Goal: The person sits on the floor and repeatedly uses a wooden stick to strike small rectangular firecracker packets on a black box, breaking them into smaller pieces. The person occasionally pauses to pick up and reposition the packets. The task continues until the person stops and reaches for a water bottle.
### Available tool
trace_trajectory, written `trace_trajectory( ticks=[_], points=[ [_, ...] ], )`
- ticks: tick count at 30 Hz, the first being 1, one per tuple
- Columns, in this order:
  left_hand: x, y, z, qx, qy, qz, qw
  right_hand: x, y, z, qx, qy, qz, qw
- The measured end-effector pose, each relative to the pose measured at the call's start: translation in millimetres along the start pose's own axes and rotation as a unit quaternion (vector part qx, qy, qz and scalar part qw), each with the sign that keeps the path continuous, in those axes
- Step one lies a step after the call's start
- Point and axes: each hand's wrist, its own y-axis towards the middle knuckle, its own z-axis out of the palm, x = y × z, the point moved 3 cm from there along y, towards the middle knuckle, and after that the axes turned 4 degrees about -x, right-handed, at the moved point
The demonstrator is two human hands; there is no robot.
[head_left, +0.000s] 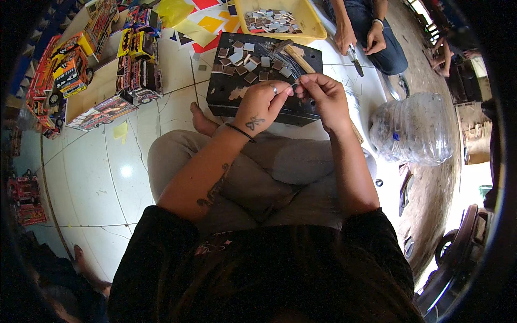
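Observation:
Above the near edge of a black block [221, 98], my left hand [258, 105] and my right hand [327, 99] come close together, fingertips pinched. Between them runs what looks like a thin wire [294, 84], its ends covered by the fingers. Small square pieces [251, 66], some pale and some brown, lie scattered over the block. A hammer [299, 58] with a wooden handle rests there too, just beyond my right hand. Beside it lie several thin wires [291, 69].
A yellow tub [319, 33] of similar squares stands beyond the block. Right of it, a co-worker's hand [344, 39] holds a dark-bladed tool [355, 62]. Toy trucks [141, 75] fill the left, coloured sheets [210, 24] lie at the back, and a clear plastic bundle [414, 129] sits right.

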Motion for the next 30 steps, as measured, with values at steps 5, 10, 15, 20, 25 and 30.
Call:
trace_trajectory(
  ticks=[5, 10, 15, 20, 25, 30],
  points=[
    [0.4, 0.2, -0.7, 0.007, -0.051, 0.022, 0.998, 1.0, -4.4, -2.0, 0.01, 0.068, 0.031, 0.997],
    [14.1, 2.2, 4.0, 0.045, -0.024, -0.04, 0.998, -8.4, 5.9, -4.6, -0.011, 0.011, 0.001, 1.0],
    [34.1, 8.6, 6.3, 0.026, 0.132, 0.04, 0.99, -15.3, 18.9, -1.6, -0.117, -0.317, -0.165, 0.927],
    [45.0, 2.5, 5.2, 0.021, 0.2, 0.039, 0.979, -15.2, 20.1, 5.5, -0.056, -0.375, -0.224, 0.898],
    [46.2, 3.0, 3.4, 0.02, 0.148, 0.015, 0.989, -15.4, 17.3, -54.5, -0.043, -0.683, -0.136, 0.717],
    [43.6, -1.0, 5.6, -0.013, 0.167, 0.016, 0.986, -43.6, 9.4, -97.2, 0.042, -0.582, -0.027, 0.812]
  ],
)
